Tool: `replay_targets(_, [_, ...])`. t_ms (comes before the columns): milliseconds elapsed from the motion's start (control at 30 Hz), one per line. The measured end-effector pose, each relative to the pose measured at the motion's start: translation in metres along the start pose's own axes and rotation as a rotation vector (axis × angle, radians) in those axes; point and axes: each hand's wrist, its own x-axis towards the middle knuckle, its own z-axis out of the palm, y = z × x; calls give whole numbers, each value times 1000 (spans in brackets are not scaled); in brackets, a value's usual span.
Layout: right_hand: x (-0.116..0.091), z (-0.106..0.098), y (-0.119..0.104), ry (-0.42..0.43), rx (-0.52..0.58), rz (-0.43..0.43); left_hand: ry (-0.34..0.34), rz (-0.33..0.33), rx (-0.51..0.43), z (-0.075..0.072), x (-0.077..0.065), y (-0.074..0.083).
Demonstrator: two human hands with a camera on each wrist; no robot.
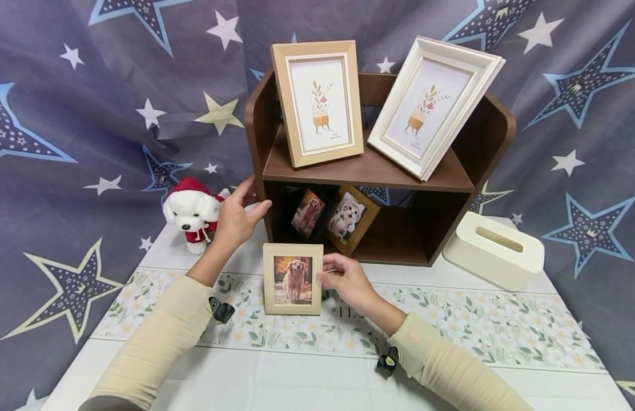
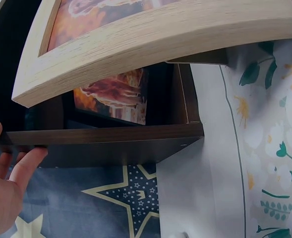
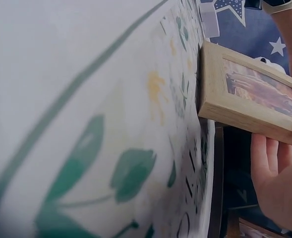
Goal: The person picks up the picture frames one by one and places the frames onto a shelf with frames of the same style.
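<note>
My right hand pinches the right edge of a light wood picture frame with a dog photo, thumb in front and fingers behind. The frame is upright before the shelf, its lower edge at the tabletop in the right wrist view. My left hand grips the left side panel of a dark brown two-tier shelf, and in the left wrist view its fingers lie against the outer face. Inside the lower tier lean a dark-edged dog photo and a brown frame with a cat picture.
On the upper tier lean a tan frame and a tilted white frame. Left of the shelf stands a white plush dog in red. A cream tissue box sits at right. Floral cloth runs across the table.
</note>
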Motion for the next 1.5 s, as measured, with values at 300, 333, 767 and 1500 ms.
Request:
replay_targets(300, [-2, -8, -4, 5, 42, 6, -3, -3, 3, 0, 0, 2])
replay_targets(333, [-2, -8, -4, 9, 47, 10, -3, -5, 3, 0, 0, 2])
replay_targets(767, [-3, -23, -9, 60, 108, 20, 8, 5, 31, 1, 0, -1])
replay_targets(1500, [-10, -53, -11, 126, 139, 22, -8, -16, 23, 1, 0, 0])
